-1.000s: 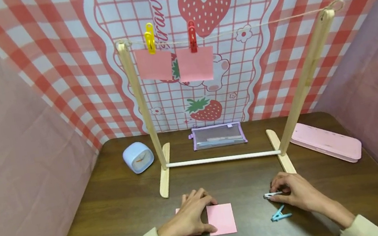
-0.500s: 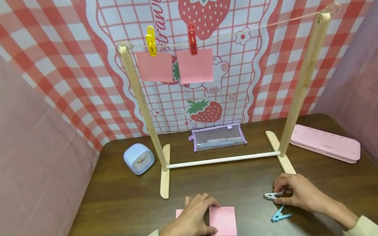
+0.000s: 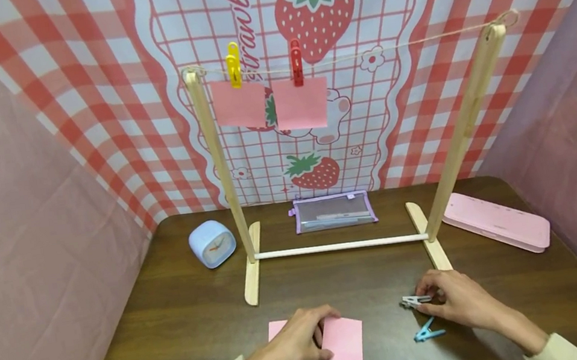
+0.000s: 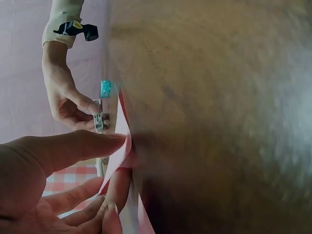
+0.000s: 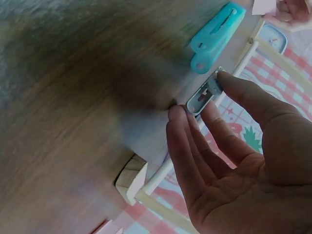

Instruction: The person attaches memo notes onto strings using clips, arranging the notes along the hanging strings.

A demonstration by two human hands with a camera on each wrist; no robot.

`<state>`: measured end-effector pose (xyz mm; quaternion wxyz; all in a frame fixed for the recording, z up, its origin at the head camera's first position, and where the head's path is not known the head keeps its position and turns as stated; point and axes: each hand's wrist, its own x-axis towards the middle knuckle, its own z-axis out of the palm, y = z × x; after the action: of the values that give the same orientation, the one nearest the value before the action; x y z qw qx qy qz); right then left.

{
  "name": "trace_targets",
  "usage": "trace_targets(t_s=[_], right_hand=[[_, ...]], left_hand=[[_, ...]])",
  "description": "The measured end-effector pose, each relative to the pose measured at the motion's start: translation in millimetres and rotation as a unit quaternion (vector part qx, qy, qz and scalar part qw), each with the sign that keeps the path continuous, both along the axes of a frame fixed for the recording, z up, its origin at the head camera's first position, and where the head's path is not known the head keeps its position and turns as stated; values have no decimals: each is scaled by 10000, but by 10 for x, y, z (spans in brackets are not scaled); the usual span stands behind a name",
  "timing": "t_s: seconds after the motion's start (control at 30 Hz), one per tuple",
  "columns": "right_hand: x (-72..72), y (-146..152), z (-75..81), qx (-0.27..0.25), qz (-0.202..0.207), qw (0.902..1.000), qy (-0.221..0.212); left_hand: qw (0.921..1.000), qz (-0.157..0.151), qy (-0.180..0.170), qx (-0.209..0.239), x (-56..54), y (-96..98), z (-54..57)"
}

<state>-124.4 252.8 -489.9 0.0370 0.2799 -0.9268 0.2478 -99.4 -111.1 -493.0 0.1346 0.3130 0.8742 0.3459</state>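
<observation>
Now the left hand point(image 3: 300, 342) pinches a tilted note point(image 3: 345, 344) over the table point(image 3: 180, 352), right hand point(image 3: 464, 298) gripping the white clip point(image 3: 412, 301): pick-up, it seems, and the next move calls for raising both to the string point(image 3: 413, 43).

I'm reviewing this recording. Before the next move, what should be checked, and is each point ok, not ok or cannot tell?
1. Paper in hand: ok. The left hand pinches a pink sheet.
2. Clip in hand: ok. The right hand pinches the white clip.
3. White clip squeezed open: cannot tell; the fingers partly hide it.
4. White clip fastened to the pink sheet: not ok. They are apart, one in each hand.
5. Room on the string: ok. Its stretch right of the red clip holds no paper.
6. Hanging papers secured: ok. The yellow clip holds one, the red clip the other.
</observation>
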Motion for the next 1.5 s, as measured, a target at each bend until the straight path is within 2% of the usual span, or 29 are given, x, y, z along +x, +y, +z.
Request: trace_targets(t_s=[0.2, 0.3, 0.37, 0.57, 0.73, 0.9, 1.0, 1.1, 1.33, 1.5], right_hand=[[19, -51, 26, -22, -132, 9993, -363], [10, -76, 32, -253, -86, 9985, -488], [1, -88, 28, -437, -14, 9983, -398], [-19, -106, 23, -835, 79, 9962, 221], [-27, -124, 41, -921, 123, 9952, 323], [-30, -168, 81, -978, 74, 9949, 235], [-34, -204, 114, -1109, -45, 9936, 209], [-38, -236, 154, -1247, -133, 9916, 311], [-64, -276, 240, -1349, -139, 9901, 365], [-77, -313, 290, -1469, -43, 9884, 391]], left_hand=[[9993, 48, -291, 226, 25, 1, -29], [9988, 62, -342, 339, 26, 3, -44], [9988, 37, -283, 403, 20, 3, -57], [9962, 65, -209, 843, -24, -10, -71], [9917, 273, -359, 1203, -75, -27, -60], [9871, 536, -436, 1442, -118, -24, -55], [9787, 751, -718, 1769, -130, -18, -40], [9649, 945, -1075, 2201, -144, -5, -3], [9206, 1372, -1850, 3154, -195, -3, 103], [9036, 1520, -2000, 3468, -232, 3, 116]])
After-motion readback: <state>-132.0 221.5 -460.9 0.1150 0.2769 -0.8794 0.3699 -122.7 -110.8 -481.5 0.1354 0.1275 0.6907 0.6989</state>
